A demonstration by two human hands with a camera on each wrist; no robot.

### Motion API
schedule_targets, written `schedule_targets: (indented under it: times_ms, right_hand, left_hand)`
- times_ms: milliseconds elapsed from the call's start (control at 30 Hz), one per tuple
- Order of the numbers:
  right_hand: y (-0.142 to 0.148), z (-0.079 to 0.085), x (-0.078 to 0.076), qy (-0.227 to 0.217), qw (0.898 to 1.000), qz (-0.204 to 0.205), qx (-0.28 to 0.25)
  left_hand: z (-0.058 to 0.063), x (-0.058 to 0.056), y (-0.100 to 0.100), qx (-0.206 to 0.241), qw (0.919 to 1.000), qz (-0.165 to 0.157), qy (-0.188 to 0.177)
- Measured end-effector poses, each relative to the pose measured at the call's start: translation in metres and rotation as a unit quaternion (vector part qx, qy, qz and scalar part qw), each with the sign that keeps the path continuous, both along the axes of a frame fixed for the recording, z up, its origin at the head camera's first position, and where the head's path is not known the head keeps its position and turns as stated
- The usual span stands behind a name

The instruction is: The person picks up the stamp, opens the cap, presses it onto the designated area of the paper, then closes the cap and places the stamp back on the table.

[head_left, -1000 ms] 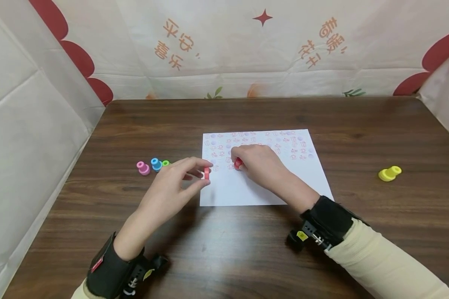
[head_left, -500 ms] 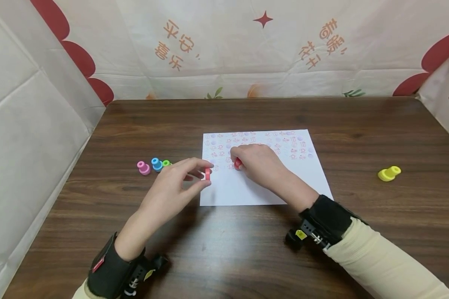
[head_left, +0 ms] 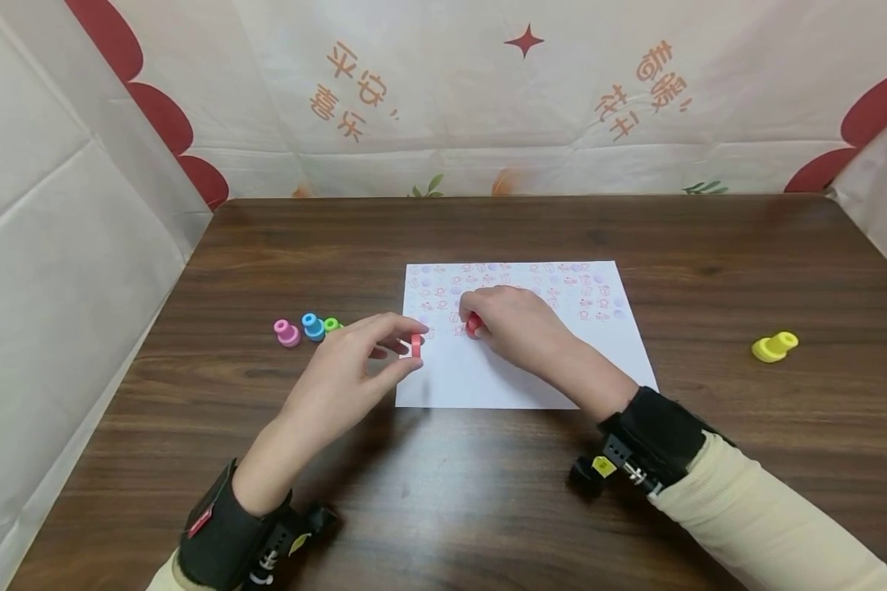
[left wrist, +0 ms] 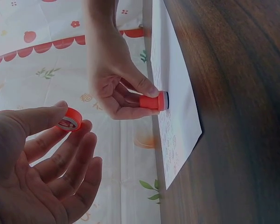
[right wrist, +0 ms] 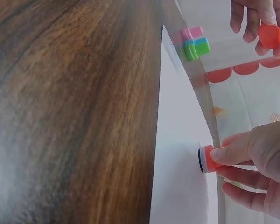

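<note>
A red self-inking stamp (left wrist: 154, 101) is pinched between the thumb and fingers of my right hand (head_left: 517, 328). Its dark-edged stamping end (right wrist: 204, 159) faces the white paper (head_left: 525, 377), at or very near the surface; I cannot tell whether it touches. Rows of small red and purple prints cover the paper's far part. My left hand (head_left: 351, 361) pinches a round red cap (left wrist: 70, 119) between thumb and fingertip, above the paper's left edge. The cap's hollow side shows in the left wrist view, and its closed top (right wrist: 270, 36) in the right wrist view.
Pink (head_left: 287, 333), blue (head_left: 313, 327) and green (head_left: 332, 324) stamps stand on the brown wooden table (head_left: 443, 509) left of the paper, the green one partly behind my left hand. A yellow stamp (head_left: 774, 346) lies at the far right. A patterned cloth (head_left: 443, 98) hangs behind the table.
The head view has shifted slightly. My left hand with the cap has drifted a little to the right; my right hand stays at about the same spot on the paper.
</note>
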State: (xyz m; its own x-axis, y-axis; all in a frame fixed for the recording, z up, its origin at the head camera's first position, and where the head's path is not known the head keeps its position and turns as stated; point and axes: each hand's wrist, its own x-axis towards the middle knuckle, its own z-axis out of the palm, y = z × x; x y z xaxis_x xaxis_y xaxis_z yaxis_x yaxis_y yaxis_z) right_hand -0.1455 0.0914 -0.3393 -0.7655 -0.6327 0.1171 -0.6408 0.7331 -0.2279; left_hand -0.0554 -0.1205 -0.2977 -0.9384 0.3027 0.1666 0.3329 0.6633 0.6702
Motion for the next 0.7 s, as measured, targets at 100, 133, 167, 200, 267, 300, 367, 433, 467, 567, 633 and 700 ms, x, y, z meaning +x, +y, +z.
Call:
schedule_targets:
  times_ms: [100, 133, 167, 200, 267, 300, 367, 433, 467, 567, 633, 700]
  right_hand:
    - [0.002, 0.0, 0.0, -0.012, 1.0, 0.001, -0.004]
    - [0.004, 0.001, -0.001, -0.014, 1.0, 0.0, -0.01]
    - [0.006, 0.002, -0.001, -0.013, 1.0, 0.0, -0.019]
    - [0.007, 0.003, -0.002, -0.013, 0.999, -0.002, -0.03]
    - [0.011, 0.008, -0.002, -0.012, 0.998, -0.009, -0.06]
    - [0.012, 0.01, -0.001, -0.011, 0.997, -0.014, -0.079]
    - [0.014, 0.015, 0.0, -0.01, 0.993, -0.02, -0.115]
    - [0.016, 0.019, 0.002, -0.014, 0.989, -0.025, -0.147]
    - [0.017, 0.021, 0.003, -0.016, 0.986, -0.026, -0.161]
    - [0.019, 0.025, 0.009, -0.013, 0.978, -0.033, -0.204]
    - [0.02, 0.028, 0.013, -0.014, 0.971, -0.036, -0.236]
    - [0.021, 0.029, 0.019, -0.023, 0.962, -0.036, -0.271]
  left_hand:
    - [-0.001, 0.0, 0.0, 0.0, 1.0, 0.001, -0.001]
    - [-0.001, 0.0, 0.001, 0.002, 1.0, 0.0, -0.002]
    - [-0.001, 0.0, 0.001, 0.002, 1.0, 0.0, -0.003]
    - [-0.001, -0.001, 0.001, 0.003, 1.0, 0.0, -0.003]
    - [-0.002, -0.001, 0.001, 0.004, 1.0, -0.001, -0.004]
    - [-0.002, -0.001, 0.001, 0.004, 1.0, -0.001, -0.004]
    - [-0.002, -0.001, 0.001, 0.003, 1.0, 0.002, -0.006]
    - [-0.002, -0.001, 0.0, 0.001, 0.9999, 0.006, -0.009]
    - [-0.003, -0.001, 0.0, 0.001, 0.9999, 0.008, -0.011]
    - [-0.004, -0.002, 0.001, 0.001, 0.9998, 0.015, -0.016]
    - [-0.005, -0.003, 0.002, 0.007, 0.9997, 0.018, -0.014]
    - [-0.006, -0.003, 0.003, 0.017, 0.9996, 0.021, -0.012]
